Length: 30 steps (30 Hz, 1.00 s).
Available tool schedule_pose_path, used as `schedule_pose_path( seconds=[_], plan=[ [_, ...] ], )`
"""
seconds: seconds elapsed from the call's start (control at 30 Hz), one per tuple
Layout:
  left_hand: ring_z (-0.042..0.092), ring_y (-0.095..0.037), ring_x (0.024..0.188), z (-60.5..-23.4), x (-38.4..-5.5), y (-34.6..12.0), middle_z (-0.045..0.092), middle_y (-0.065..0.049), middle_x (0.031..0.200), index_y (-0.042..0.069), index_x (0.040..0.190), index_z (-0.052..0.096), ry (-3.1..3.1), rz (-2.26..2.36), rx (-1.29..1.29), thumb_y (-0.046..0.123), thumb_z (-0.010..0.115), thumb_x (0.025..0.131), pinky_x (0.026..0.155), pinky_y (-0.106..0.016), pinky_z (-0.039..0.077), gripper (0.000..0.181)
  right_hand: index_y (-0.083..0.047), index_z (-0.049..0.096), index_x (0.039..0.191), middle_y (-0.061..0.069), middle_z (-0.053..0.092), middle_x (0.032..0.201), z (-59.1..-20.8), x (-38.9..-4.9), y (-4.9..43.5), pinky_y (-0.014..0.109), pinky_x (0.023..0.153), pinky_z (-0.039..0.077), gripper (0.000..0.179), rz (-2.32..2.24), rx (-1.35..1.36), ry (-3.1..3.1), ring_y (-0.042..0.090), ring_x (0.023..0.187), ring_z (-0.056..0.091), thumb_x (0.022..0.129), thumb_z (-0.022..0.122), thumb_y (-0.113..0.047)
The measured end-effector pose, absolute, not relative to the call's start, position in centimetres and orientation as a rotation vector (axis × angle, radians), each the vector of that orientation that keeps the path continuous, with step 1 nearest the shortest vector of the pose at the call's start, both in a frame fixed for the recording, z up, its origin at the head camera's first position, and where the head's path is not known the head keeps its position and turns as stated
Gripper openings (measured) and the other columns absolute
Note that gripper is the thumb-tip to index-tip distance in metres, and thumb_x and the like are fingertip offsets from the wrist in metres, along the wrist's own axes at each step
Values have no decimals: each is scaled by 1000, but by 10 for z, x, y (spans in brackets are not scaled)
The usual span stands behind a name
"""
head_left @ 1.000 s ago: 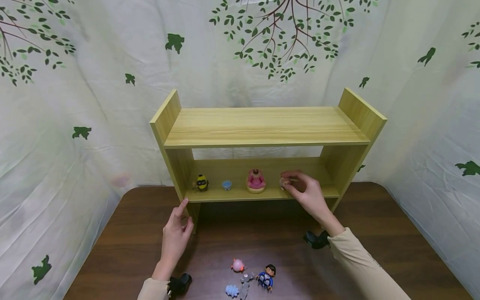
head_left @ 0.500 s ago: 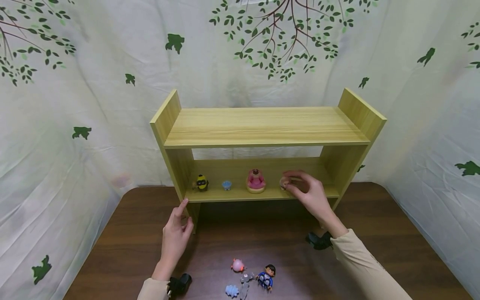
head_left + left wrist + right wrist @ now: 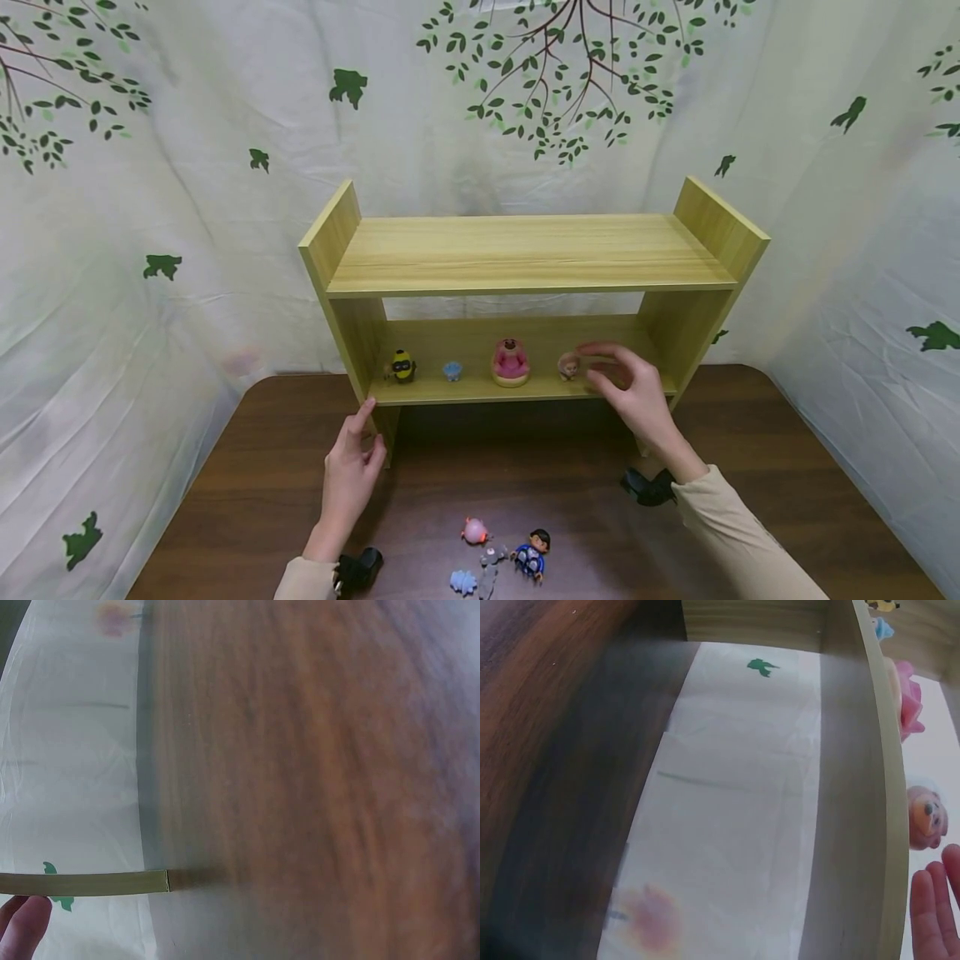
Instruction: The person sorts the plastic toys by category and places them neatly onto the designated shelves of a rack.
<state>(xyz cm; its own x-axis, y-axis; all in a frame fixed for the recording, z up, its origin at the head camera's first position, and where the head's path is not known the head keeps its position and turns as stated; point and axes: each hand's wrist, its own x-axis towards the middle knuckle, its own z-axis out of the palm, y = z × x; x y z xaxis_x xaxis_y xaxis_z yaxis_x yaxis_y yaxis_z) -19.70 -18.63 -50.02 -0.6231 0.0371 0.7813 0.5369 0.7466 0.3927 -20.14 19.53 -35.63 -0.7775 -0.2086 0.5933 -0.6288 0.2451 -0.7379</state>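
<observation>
One white cloth (image 3: 420,175) printed with leaves hangs behind your work, and in front of it is the brown table (image 3: 225,467), carrying the wooden shelf (image 3: 532,250). Your left hand (image 3: 352,467) rests at the shelf's front left edge, forefinger stretched up against it, with no toy in its grasp. Your right hand (image 3: 630,387) is where the change is: half a second ago its fingers were pinched about the small bear (image 3: 568,367), and now they have drawn back to the right, thumb and forefinger well parted with nothing between them. On the lower board of the shelf, the pink bear (image 3: 511,364) sits near the middle, and the yellow toy (image 3: 403,367) stands toward the left end. Down on the table, close to you, lies the toy man (image 3: 531,556) in blue, beside a grey toy (image 3: 488,573) whose shape is hard to make out. The small bear is upright on the lower board, right of the pink bear and apart from it, just beside your fingertips; whether one brushes it, you cannot tell. Since it stands without a pinch, its placing looks finished, which frees your right hand. Smallest are the round pink toy (image 3: 475,532) and the pale blue toy (image 3: 462,582) on the table, and the little blue toy (image 3: 452,372) between the yellow toy and the pink bear.
</observation>
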Motion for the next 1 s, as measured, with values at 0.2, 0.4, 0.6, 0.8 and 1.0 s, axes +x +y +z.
schedule_pose_path(
  seconds=[0.2, 0.4, 0.6, 0.8, 1.0],
  plan=[
    [47, -14, 66, -500, -197, -187, 51, -9, 91, 18, 143, 37, -2149, -798, -424, -17, 65, 75, 53, -28, 54, 82, 12, 60, 111, 26, 60, 110, -373, -206, 201, 25, 84, 50, 28, 1526, 777, -2114, 43, 97, 58, 84, 58, 18],
    [50, -15, 67, -500, -197, -187, 51, -9, 91, 18, 143, 37, -2144, -796, -430, -19, 66, 73, 53, -30, 55, 83, 5, 63, 112, 21, 62, 109, -385, -208, 205, 24, 84, 50, 30, 1527, 818, -2065, 29, 98, 61, 85, 59, 16],
    [52, -17, 69, -501, -198, -187, 52, -9, 92, 18, 142, 37, -2140, -807, -431, -17, 64, 74, 53, -27, 54, 81, 5, 64, 109, 23, 63, 102, -391, -203, 201, 22, 79, 51, 30, 1512, 859, -2032, 26, 91, 64, 82, 60, 19],
    [54, -20, 69, -501, -197, -188, 51, -9, 91, 18, 143, 37, -2150, -819, -430, -13, 61, 77, 54, -24, 53, 76, 7, 63, 105, 21, 65, 99, -396, -194, 196, 21, 81, 51, 29, 1525, 872, -2082, 23, 91, 64, 81, 58, 22],
    [55, -21, 68, -502, -197, -189, 51, -8, 90, 17, 143, 38, -2152, -820, -426, -12, 61, 79, 55, -24, 54, 74, 10, 62, 103, 25, 64, 98, -400, -189, 193, 23, 79, 52, 27, 1544, 881, -2119, 22, 90, 64, 80, 58, 24]
  ],
)
